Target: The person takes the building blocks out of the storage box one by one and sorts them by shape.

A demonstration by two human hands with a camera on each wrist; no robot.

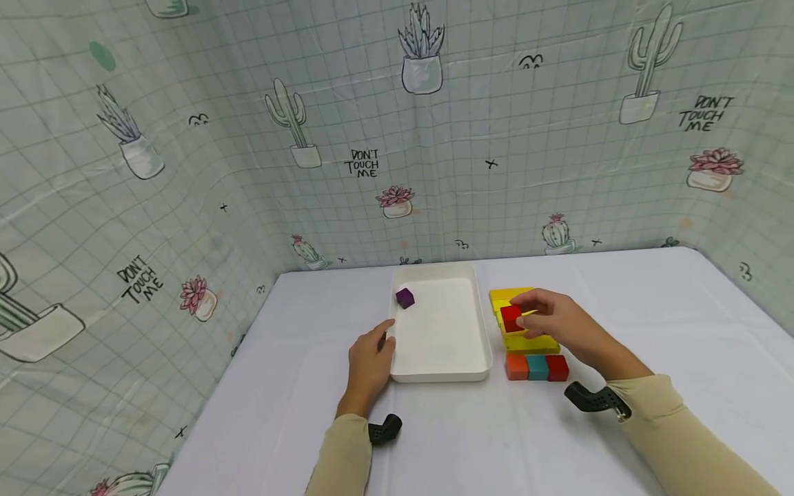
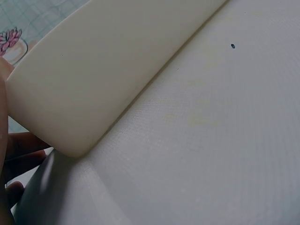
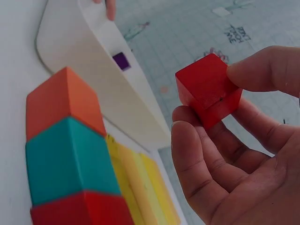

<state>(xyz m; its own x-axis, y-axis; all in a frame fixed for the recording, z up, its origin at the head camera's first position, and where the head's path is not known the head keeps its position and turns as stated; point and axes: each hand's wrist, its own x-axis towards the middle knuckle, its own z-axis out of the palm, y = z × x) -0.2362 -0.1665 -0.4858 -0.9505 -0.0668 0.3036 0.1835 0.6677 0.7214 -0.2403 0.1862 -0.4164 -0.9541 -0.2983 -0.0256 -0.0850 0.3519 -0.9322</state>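
Note:
My right hand (image 1: 555,324) pinches a red cube (image 3: 208,89) between thumb and fingers, lifted above a yellow stepped piece (image 1: 530,344). In front of that piece stand an orange cube (image 1: 517,367), a teal cube (image 1: 537,368) and another red cube (image 1: 557,368), side by side. My left hand (image 1: 369,362) holds the left side of a shallow white tray (image 1: 440,377), with fingertips at its rim. The left wrist view shows only part of this grip at a tray corner (image 2: 75,136). Inside the tray, near its far left corner, sits a dark purple cube (image 1: 405,298).
The white-covered table (image 1: 298,344) extends to either side of the tray and in front of it. A patterned cloth (image 1: 335,103) with cactus drawings hangs behind the table and at its sides. Each wrist wears a black camera mount (image 1: 595,399).

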